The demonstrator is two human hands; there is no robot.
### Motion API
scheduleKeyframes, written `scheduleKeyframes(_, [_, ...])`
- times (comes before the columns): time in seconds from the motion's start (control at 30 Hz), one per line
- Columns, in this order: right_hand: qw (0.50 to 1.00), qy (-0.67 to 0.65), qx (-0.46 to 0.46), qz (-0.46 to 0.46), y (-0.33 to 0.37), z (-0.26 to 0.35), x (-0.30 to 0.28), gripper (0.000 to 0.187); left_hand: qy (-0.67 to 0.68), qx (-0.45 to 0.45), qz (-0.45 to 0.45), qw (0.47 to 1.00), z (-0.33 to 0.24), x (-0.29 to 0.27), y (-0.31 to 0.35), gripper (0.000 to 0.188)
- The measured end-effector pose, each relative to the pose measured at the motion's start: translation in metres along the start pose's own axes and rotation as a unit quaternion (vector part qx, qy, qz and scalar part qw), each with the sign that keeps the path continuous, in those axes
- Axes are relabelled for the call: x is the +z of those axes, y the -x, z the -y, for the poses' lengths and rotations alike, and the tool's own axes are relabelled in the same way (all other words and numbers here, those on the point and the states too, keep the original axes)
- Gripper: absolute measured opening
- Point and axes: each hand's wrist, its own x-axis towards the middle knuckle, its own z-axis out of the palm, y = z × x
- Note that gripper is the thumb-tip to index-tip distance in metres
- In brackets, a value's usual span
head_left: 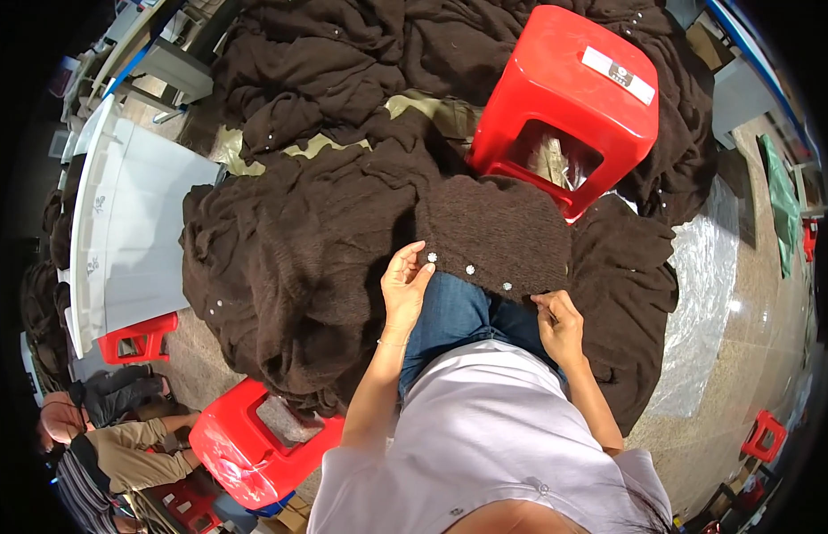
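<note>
The left hand (pixel 403 287) grips the near edge of a dark brown knit garment (pixel 499 218) between thumb and fingers, beside the first of three pale buttons (pixel 470 269); the right hand (pixel 559 324) pinches the opposite corner. The garment lies across the person's lap, with a brown fabric pile (pixel 289 258) to its left and a red stool (pixel 601 76) beyond.

Red plastic stool (pixel 579 93), white label (pixel 617 76) on seat, up front. Second red stool (pixel 231 449) behind at left, near co-worker (pixel 133 456) in khaki. White tub (pixel 156 218) at left; clear plastic sheet (pixel 699 347) across floor (pixel 757 320) at right, green sheet (pixel 777 196) beyond.
</note>
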Motion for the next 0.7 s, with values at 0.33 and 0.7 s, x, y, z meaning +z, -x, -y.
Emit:
scheduleKeyframes(0.33, [0.990,-0.041,0.058,0.121,-0.018,0.041,-0.004,0.033,-0.183,0.095,-0.072,0.976,-0.002,-0.002,-0.011,0.004])
scheduleKeyframes(0.7, [0.741,-0.482,0.371,0.286,-0.058,0.081,0.070,0.044,-0.037,0.059,-0.064,0.995,-0.024,0.013,0.019,0.005])
